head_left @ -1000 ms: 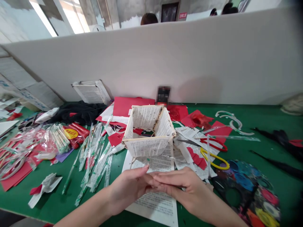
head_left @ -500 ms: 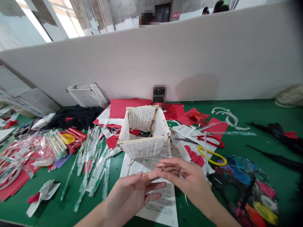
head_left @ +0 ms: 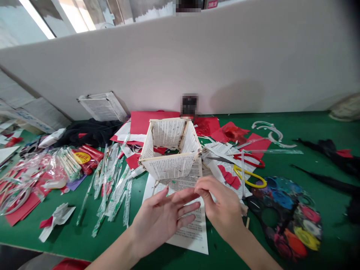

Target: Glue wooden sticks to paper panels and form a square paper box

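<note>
While both hands are working just below the box: the head camera is looking down on a green worktable (head_left: pixel 309 127) in front of a white partition (head_left: pixel 197 63).
Left hand (head_left: pixel 164 219): the fingers (head_left: pixel 185 210) are spread and released, grasping nothing, and are lying on or just above a printed sheet (head_left: pixel 194 238). Contact cannot be told. This flat pose is probably steadying the sheet.
Right hand (head_left: pixel 223 208): the fingers are curling inward, with the thumb closing against them in a pinch near the sheet's edge. Whether they are gripping something small cannot be told.
Box: an open-topped paper box (head_left: pixel 168 167), framed with wooden strips along its edges, is standing just beyond both sets of fingertips. Neither hand is touching it, which is leaving the working area below it free.
Right of the fingers: red-handled scissors (head_left: pixel 250 160) and yellow-handled scissors (head_left: pixel 249 177) are lying on paper scraps, within easy reach. A paint palette (head_left: pixel 284 198) is sitting farther right.
Left of the fingers: wrapped chopsticks (head_left: pixel 112 187) are lying in a loose heap, apparently kept close for use. A bag of wooden sticks (head_left: pixel 67 163) is resting beyond them.
Beyond the fingers: red paper (head_left: pixel 153 122) is lying behind the box.
</note>
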`<state>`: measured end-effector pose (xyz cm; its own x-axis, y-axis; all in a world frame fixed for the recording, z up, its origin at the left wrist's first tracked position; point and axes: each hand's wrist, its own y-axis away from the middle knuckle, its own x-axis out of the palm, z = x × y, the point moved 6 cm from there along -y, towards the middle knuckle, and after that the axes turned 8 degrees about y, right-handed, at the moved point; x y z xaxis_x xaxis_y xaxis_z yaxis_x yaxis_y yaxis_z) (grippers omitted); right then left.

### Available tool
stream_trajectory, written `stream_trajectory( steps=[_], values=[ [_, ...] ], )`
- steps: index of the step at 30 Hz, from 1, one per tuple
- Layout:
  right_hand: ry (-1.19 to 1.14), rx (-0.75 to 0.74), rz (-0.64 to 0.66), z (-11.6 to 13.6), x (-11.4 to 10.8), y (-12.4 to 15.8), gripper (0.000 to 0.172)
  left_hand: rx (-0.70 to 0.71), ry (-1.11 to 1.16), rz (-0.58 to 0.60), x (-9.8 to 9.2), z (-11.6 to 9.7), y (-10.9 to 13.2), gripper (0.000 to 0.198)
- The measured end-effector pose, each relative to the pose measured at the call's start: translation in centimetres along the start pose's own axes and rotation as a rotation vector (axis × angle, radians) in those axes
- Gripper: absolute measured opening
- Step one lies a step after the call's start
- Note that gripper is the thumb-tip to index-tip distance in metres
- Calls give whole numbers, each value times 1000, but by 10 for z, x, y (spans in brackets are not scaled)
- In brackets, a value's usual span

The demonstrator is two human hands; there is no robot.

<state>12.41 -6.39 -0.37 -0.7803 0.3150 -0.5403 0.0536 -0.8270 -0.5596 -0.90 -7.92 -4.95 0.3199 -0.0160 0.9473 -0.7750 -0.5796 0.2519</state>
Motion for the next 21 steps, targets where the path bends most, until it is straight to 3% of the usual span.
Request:
stream_trajectory(
  steps=[5,12,16,21],
  values=[
    [-116,254,58,-11,0,-3,20,-5,25,-39,-7,1,-3,53],
    [-60,55,-7,18,3,-4,21,74,-26,-61,-6,5,-9,46],
    [-161,68,74,26,14,-6,12,160,-129,-160,-15,5,-14,23],
    [-275,173,42,20,13,-7,13,211,-360,-291,-24,-2,-19,31]
  ],
)
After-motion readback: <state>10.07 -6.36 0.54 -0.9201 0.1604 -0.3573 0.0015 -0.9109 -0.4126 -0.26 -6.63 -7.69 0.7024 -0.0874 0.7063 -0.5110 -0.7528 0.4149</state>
